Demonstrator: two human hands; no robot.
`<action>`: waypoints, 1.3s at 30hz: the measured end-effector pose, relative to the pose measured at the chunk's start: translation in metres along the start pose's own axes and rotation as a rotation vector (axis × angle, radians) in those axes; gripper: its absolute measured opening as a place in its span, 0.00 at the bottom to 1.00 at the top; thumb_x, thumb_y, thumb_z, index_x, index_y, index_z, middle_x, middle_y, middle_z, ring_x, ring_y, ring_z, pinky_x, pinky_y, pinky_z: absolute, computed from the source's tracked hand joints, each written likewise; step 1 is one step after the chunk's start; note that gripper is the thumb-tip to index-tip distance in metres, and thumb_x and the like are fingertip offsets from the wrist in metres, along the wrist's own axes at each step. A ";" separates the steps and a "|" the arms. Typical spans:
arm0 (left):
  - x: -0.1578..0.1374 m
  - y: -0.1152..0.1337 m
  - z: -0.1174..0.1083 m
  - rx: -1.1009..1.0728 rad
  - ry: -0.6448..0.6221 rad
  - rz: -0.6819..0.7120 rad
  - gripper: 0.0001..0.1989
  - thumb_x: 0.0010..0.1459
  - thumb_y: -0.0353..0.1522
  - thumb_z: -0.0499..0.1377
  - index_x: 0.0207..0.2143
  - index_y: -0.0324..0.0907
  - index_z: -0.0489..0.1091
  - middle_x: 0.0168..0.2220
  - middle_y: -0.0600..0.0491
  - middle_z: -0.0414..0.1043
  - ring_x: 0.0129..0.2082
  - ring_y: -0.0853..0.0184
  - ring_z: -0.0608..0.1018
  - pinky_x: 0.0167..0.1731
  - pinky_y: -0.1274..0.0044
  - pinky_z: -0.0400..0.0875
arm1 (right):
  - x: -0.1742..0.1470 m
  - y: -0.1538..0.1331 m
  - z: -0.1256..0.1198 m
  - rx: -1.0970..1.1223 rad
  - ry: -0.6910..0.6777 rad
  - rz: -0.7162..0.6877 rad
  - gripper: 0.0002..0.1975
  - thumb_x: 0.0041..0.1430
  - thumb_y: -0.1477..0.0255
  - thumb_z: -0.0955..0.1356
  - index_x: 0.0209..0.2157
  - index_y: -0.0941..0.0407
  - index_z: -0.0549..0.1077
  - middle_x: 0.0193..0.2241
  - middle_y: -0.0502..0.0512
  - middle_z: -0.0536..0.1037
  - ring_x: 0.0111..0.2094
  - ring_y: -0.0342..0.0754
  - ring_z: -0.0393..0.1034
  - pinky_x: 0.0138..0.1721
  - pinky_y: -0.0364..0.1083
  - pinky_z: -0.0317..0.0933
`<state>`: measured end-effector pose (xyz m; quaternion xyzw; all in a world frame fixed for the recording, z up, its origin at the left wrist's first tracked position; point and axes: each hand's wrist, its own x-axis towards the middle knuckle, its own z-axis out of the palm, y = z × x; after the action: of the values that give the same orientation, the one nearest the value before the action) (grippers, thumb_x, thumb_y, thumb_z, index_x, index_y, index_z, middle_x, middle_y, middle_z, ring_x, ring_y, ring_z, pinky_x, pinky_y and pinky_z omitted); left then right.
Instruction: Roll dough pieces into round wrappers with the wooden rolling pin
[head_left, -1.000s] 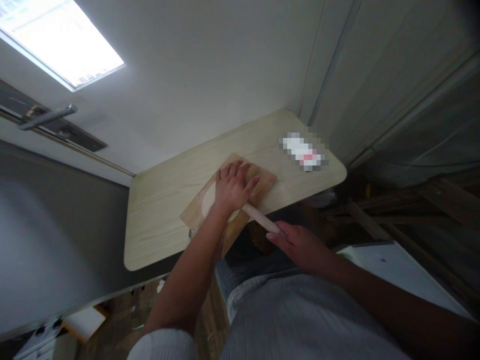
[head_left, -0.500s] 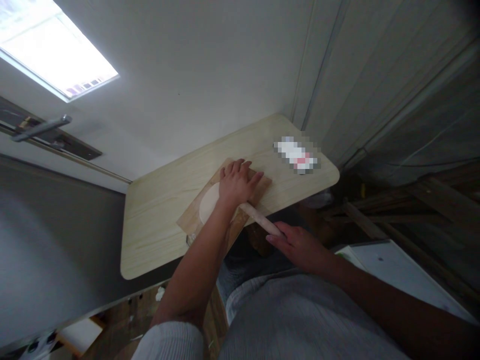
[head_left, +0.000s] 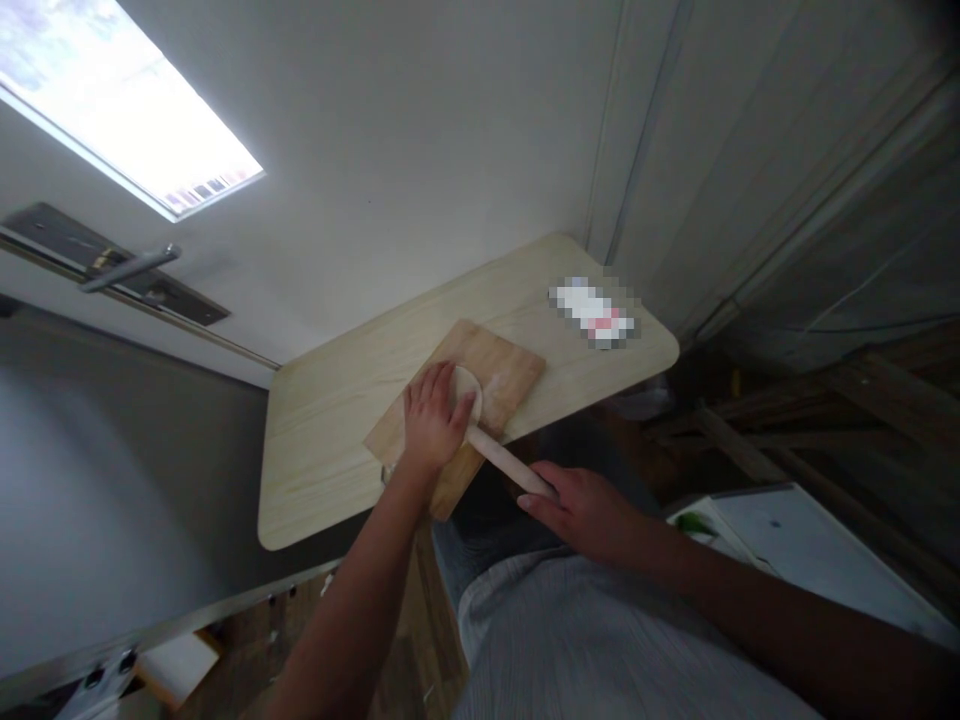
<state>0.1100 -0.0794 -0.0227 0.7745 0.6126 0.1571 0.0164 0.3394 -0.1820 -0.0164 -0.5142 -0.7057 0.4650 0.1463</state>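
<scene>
A round, flat, pale sheet of dough (head_left: 469, 384) lies on a wooden board (head_left: 495, 348). My left hand (head_left: 436, 412) rests on the dough, fingers stretched out and thumb apart, covering its left part. My right hand (head_left: 583, 508) is wrapped round the near end of a pale rolling pin (head_left: 506, 462). The pin's far end meets the dough's near edge beside my left thumb. Whether it presses on the dough, I cannot tell.
The board lies across the near edge of a light wood table (head_left: 315, 440). A blurred white and red item (head_left: 592, 312) sits at the right. A door handle (head_left: 131, 268) is at the left, and a white panel (head_left: 825, 550) stands low at the right.
My left hand has slid left and toward me on the board, uncovering the dough's right side. The dough appears farther right, and the rolling pin has shifted slightly left and down.
</scene>
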 end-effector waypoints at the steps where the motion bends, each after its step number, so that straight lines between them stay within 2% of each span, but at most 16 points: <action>1: -0.006 -0.003 -0.001 0.013 -0.009 -0.022 0.28 0.70 0.45 0.44 0.66 0.43 0.55 0.67 0.45 0.60 0.68 0.58 0.60 0.66 0.59 0.51 | 0.000 0.000 0.000 -0.002 0.001 -0.007 0.12 0.65 0.60 0.64 0.37 0.55 0.72 0.28 0.54 0.77 0.28 0.46 0.70 0.29 0.44 0.54; 6: -0.008 0.001 -0.004 0.059 -0.069 -0.084 0.29 0.70 0.46 0.41 0.68 0.45 0.51 0.69 0.44 0.56 0.69 0.57 0.57 0.67 0.54 0.48 | 0.005 0.003 -0.008 0.004 0.025 0.011 0.14 0.65 0.59 0.65 0.37 0.54 0.74 0.26 0.52 0.76 0.25 0.46 0.68 0.27 0.44 0.52; 12: 0.031 0.018 0.006 0.095 -0.072 -0.066 0.31 0.69 0.49 0.40 0.68 0.46 0.53 0.69 0.47 0.56 0.69 0.54 0.56 0.66 0.52 0.49 | 0.013 0.016 -0.025 0.006 0.097 0.070 0.18 0.65 0.59 0.63 0.46 0.55 0.75 0.31 0.55 0.80 0.29 0.49 0.72 0.30 0.45 0.56; 19: 0.077 0.036 0.021 0.073 -0.068 -0.030 0.31 0.68 0.52 0.40 0.66 0.50 0.58 0.67 0.48 0.60 0.67 0.53 0.59 0.64 0.53 0.53 | 0.020 0.035 -0.042 0.064 0.191 0.113 0.19 0.64 0.55 0.63 0.43 0.55 0.76 0.33 0.56 0.81 0.34 0.51 0.74 0.33 0.46 0.59; 24: 0.095 0.045 0.026 0.065 -0.083 -0.032 0.31 0.68 0.52 0.39 0.64 0.48 0.61 0.65 0.46 0.62 0.66 0.51 0.60 0.62 0.51 0.54 | 0.024 0.042 -0.048 0.094 0.247 0.125 0.23 0.64 0.53 0.62 0.43 0.55 0.77 0.33 0.57 0.81 0.34 0.53 0.75 0.34 0.47 0.61; 30: 0.088 0.043 0.026 0.062 -0.054 -0.025 0.30 0.68 0.51 0.38 0.62 0.48 0.62 0.65 0.46 0.62 0.66 0.51 0.60 0.63 0.51 0.54 | 0.023 0.039 -0.044 0.075 0.219 0.121 0.20 0.64 0.55 0.63 0.43 0.56 0.77 0.33 0.56 0.81 0.34 0.52 0.74 0.35 0.47 0.61; 39: 0.047 0.036 0.013 0.081 -0.024 -0.091 0.28 0.69 0.50 0.39 0.61 0.50 0.63 0.65 0.49 0.62 0.66 0.51 0.60 0.65 0.49 0.49 | 0.024 0.030 -0.037 0.089 0.173 0.104 0.17 0.62 0.58 0.67 0.43 0.56 0.77 0.36 0.57 0.82 0.36 0.52 0.75 0.37 0.47 0.62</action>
<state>0.1572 -0.0410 -0.0169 0.7475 0.6529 0.1220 -0.0008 0.3723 -0.1410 -0.0279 -0.5813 -0.6414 0.4568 0.2050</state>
